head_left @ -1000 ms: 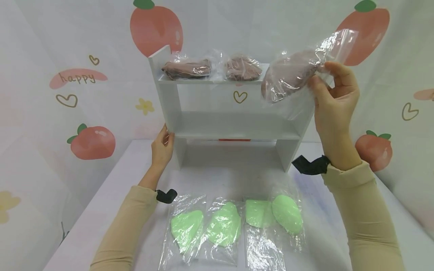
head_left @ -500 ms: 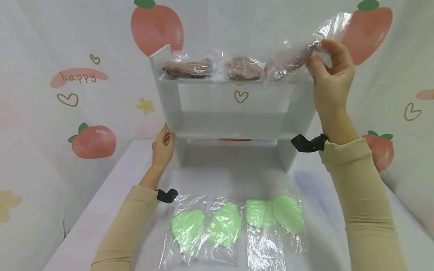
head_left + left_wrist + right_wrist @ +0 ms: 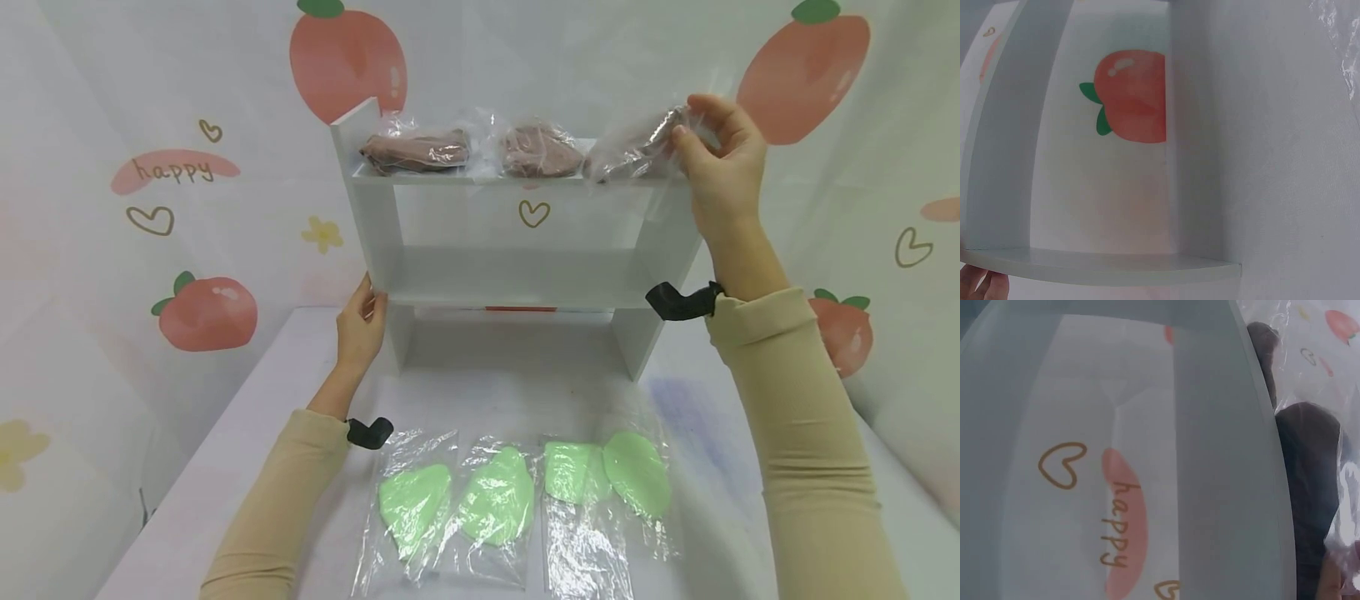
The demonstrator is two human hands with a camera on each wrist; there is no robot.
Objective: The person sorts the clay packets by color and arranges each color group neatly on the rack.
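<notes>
A white two-tier shelf rack [image 3: 525, 279] stands on the table. My right hand [image 3: 726, 162] pinches the upper right end of a clear plastic bag [image 3: 633, 150] with a brown lump inside. That bag slants at the right end of the top shelf, its lower left end right at the board. In the right wrist view the dark brown contents [image 3: 1310, 481] show beyond the shelf edge, with a fingertip [image 3: 1330, 578] at the bag. My left hand [image 3: 360, 329] rests against the outer side of the left panel [image 3: 1116, 269], its fingers bent only slightly.
Two more bagged brown pieces, one left [image 3: 416, 152] and one in the middle [image 3: 540, 152], lie on the top shelf. Several clear bags with flat light green pieces [image 3: 495, 500] lie on the table in front. A fruit-printed curtain [image 3: 465, 50] hangs behind.
My right hand rose, then came down and left, bringing the bagged brown piece from in front of the rack onto the top shelf's right end. The left hand stays at the panel.
</notes>
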